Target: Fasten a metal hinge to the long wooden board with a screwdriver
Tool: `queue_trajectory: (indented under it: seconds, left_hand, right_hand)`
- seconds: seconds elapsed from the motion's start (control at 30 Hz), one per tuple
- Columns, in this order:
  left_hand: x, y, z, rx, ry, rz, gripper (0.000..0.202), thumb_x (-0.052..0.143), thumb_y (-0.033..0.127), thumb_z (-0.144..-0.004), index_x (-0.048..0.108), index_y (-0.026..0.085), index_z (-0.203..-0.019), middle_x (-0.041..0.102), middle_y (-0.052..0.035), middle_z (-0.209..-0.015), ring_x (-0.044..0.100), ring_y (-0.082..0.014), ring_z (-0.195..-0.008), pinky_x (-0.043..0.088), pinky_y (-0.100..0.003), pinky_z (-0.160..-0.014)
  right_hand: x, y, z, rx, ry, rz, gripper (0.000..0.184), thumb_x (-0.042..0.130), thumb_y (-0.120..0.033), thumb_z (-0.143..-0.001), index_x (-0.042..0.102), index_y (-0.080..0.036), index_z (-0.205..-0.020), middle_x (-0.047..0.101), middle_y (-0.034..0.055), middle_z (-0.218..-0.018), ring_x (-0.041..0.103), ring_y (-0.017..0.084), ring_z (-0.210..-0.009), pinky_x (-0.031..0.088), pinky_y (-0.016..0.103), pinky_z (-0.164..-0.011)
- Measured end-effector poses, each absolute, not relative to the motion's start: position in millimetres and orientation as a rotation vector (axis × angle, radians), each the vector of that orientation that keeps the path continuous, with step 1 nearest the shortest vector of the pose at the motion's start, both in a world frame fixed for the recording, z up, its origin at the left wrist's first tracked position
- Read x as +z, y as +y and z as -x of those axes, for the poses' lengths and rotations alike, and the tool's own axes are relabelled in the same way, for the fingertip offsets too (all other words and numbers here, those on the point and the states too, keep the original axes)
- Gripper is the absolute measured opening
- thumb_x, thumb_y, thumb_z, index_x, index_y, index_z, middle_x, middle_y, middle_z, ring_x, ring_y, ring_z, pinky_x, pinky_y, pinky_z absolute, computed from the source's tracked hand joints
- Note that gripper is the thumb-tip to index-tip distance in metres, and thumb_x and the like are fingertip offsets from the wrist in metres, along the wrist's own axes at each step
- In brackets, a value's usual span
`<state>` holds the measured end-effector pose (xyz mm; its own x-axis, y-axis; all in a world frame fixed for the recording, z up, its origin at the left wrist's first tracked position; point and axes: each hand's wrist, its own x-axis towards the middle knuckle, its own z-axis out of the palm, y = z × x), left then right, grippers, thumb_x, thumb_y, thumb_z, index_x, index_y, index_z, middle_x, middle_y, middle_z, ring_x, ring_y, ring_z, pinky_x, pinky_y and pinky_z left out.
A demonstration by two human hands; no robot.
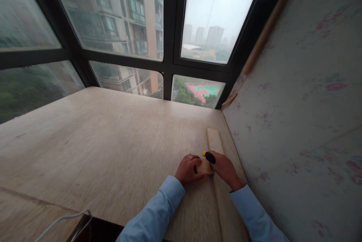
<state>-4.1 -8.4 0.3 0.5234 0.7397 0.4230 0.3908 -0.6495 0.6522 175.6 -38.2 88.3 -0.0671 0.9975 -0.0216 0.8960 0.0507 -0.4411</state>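
Low and right of centre in the frame, a wooden block [204, 166] is held flat on the surface [113, 140] by the left hand [188, 168], its grip pressed together, while a yellow-and-black knife [209, 157], pinched in the right hand [224, 169], is set at the block's right end beside a long strip [215, 140] lying up-frame.

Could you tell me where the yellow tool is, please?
Head view, lower right: the tool is in the right hand, against the wood block under the left hand.
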Motion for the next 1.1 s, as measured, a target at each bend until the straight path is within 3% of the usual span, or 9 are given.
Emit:
queue_trajectory:
  seconds: [0.23,0.57,0.83,1.1]
  left_hand:
    - [-2.8,-7.5,3.7,0.988,0.899,-2.281,0.050,0.078,0.045,-0.062,0.067,0.019,-0.103,0.064,-0.0114,-0.113,0.059,-0.0268,-0.104,0.043,-0.046,-0.099]
    - [1.3,-7.1,4.7,0.950,0.907,-2.287,0.049,0.076,0.045,-0.064,0.066,0.018,-0.104,0.064,-0.0117,-0.114,0.058,-0.0268,-0.106,0.041,-0.048,-0.103]
    - [1.9,-6.8,5.0,0.914,0.915,-2.285,0.050,0.078,0.042,-0.063,0.066,0.019,-0.105,0.064,-0.0114,-0.115,0.058,-0.0265,-0.107,0.040,-0.047,-0.104]
    - [0.6,-7.4,4.8,0.932,0.910,-2.281,0.051,0.078,0.044,-0.063,0.066,0.018,-0.105,0.064,-0.0118,-0.115,0.058,-0.0264,-0.107,0.039,-0.047,-0.104]
  right_hand:
    - [75.1,-37.9,-186.8,0.592,-1.929,1.808,0.030,0.053,-0.020,-0.077,0.063,-0.021,-0.106,0.069,0.0060,-0.107,0.063,0.022,-0.096,0.044,0.028,-0.079]
    - [77.9,-40.4,-179.1,0.386,-1.817,2.160,0.034,0.060,-0.032,-0.081,0.061,-0.026,-0.115,0.072,0.0051,-0.097,0.067,0.023,-0.087,0.041,0.026,-0.066]
    - [68.5,-37.6,-195.0,0.509,-1.870,1.967,0.050,0.061,-0.032,-0.082,0.054,-0.024,-0.131,0.068,0.0071,-0.117,0.064,0.026,-0.105,0.047,0.032,-0.085]
    - [57.5,-41.4,-198.5,0.608,-1.763,1.829,0.054,0.060,-0.029,-0.080,0.053,-0.015,-0.131,0.062,0.0120,-0.126,0.060,0.025,-0.114,0.045,0.037,-0.097]
